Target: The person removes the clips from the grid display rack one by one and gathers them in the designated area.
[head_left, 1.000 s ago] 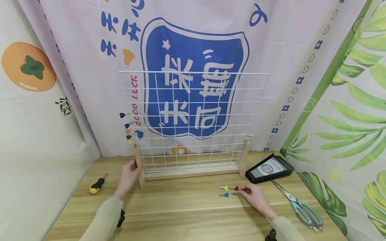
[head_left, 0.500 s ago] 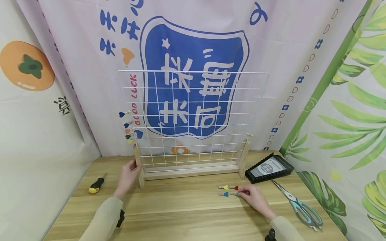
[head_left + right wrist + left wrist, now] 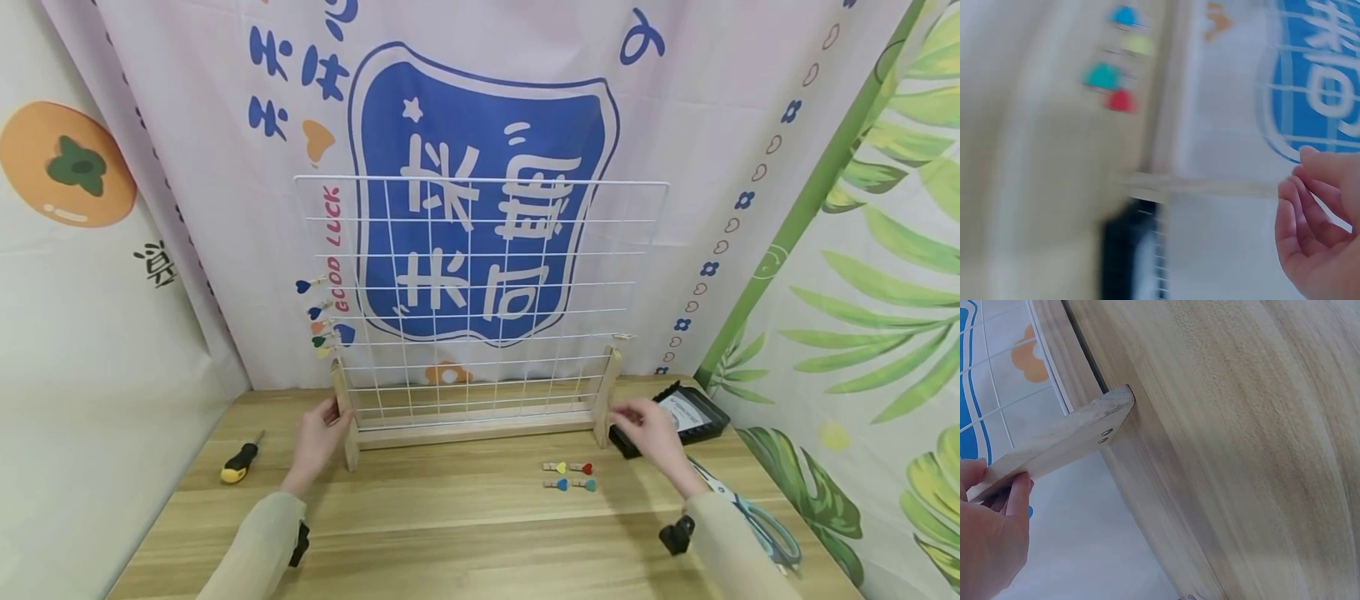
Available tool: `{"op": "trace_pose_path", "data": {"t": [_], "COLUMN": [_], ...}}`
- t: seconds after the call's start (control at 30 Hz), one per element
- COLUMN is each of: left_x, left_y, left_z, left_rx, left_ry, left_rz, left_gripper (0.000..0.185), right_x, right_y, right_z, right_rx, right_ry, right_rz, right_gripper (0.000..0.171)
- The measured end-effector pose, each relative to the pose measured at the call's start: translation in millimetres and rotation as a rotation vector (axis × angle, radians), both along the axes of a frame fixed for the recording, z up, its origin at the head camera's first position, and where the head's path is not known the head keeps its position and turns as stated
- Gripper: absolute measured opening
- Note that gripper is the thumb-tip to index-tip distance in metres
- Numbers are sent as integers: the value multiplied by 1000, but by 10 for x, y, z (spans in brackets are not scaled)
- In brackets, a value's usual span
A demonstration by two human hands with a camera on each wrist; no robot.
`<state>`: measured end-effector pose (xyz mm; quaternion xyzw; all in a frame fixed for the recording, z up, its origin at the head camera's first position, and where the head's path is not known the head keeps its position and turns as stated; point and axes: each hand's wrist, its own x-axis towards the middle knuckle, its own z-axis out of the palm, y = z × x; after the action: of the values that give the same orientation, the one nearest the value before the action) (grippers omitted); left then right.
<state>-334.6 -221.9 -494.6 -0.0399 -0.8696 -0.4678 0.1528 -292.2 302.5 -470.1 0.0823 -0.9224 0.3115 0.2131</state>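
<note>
Four small heart-topped clips lie in two rows on the table [image 3: 450,542], to the near left of the right hand [image 3: 648,429] and out of its fingers: a yellow-heart clip [image 3: 555,468] and a red-heart clip [image 3: 582,468] on the far side, a blue-heart clip [image 3: 557,484] and a teal-heart clip [image 3: 583,485] on the near side. That hand is just beside the right post [image 3: 606,396] of the stand, its fingers loosely bent, the thumb close to the index tip and nothing visible held; whether it touches the post I cannot tell. The left hand [image 3: 321,433] pinches the left post [image 3: 1072,434] between thumb and fingers, gripping it on the side away from the table edge of the post, where two screw heads [image 3: 1107,432] show. Both forearms reach in from the near side in pale sleeves, each with a black wrist mount. The posts are pale, smooth wood, joined by a low wooden crossbar [image 3: 480,431], and carry an upright white wire grid [image 3: 480,179] of thin square mesh. More heart clips hang along its left edge. The tabletop has streaky wood grain. A yellow-and-black screwdriver [image 3: 240,462] lies left; a black holder [image 3: 712,429] and teal-handled scissors [image 3: 744,505] lie right.
</note>
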Motion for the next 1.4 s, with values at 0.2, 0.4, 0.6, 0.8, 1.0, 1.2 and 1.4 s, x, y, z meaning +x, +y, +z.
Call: {"op": "trace_pose_path", "data": {"t": [0.2, 0.4, 0.6, 0.8, 1.0, 1.2, 1.4], "left_x": [17, 20, 6, 3, -1, 7, 9], "left_y": [2, -4, 1, 6, 1, -8, -24], "left_z": [-22, -26, -53, -63, -40, -36, -16], "left_rx": [2, 11, 3, 0, 9, -1, 16], "left_ry": [3, -31, -10, 8, 29, 26, -10], "left_rz": [1, 2, -2, -10, -4, 1, -17], "left_gripper": [37, 37, 37, 36, 34, 34, 38], "right_x": [-149, -301, -415, -462, -482, -484, -442], "right_y": [113, 149, 146, 173, 175, 164, 177], "right_z": [472, 711, 761, 792, 820, 803, 794], "right_rx": [-57, -100, -103, -112, -123, -129, -144], "right_ry": [149, 180, 154, 134, 150, 159, 150], "right_rz": [-96, -133, -134, -162, -167, -181, -177], "right_gripper": [16, 25, 26, 23, 22, 19, 19]}}
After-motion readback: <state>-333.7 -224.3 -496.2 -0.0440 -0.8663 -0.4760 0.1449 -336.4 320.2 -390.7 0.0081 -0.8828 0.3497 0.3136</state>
